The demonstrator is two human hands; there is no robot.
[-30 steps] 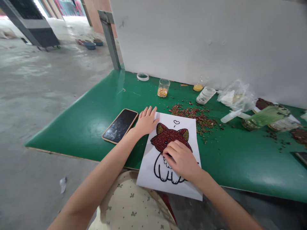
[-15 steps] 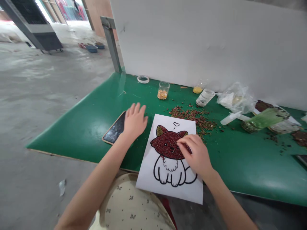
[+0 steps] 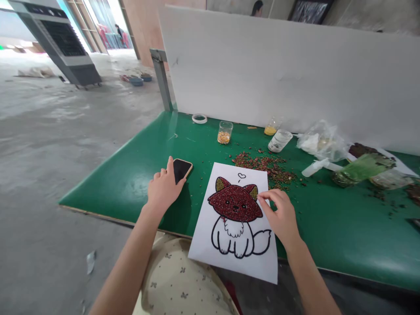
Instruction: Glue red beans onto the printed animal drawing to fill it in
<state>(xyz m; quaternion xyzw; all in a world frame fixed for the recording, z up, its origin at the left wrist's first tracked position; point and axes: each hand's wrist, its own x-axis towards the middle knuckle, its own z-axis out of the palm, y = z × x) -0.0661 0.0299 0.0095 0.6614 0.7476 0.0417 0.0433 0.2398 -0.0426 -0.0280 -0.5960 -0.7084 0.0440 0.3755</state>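
While beyond sheet (image 3: 234, 228), cup (image 3: 225, 127) of grains (image 3: 223, 138)

Your left hand (image 3: 163, 186) has moved from the eleven o'clock corner of the paper (image 3: 239, 264) onto the phone (image 3: 182, 169). Your right hand (image 3: 278, 213) has shifted from the middle of the fox (image 3: 235, 204) to beside its one o'clock ear (image 3: 253, 192).

No lettering or number can be read; a small outlined heart (image 3: 242, 176) stands near the far edge of the paper (image 3: 262, 267).
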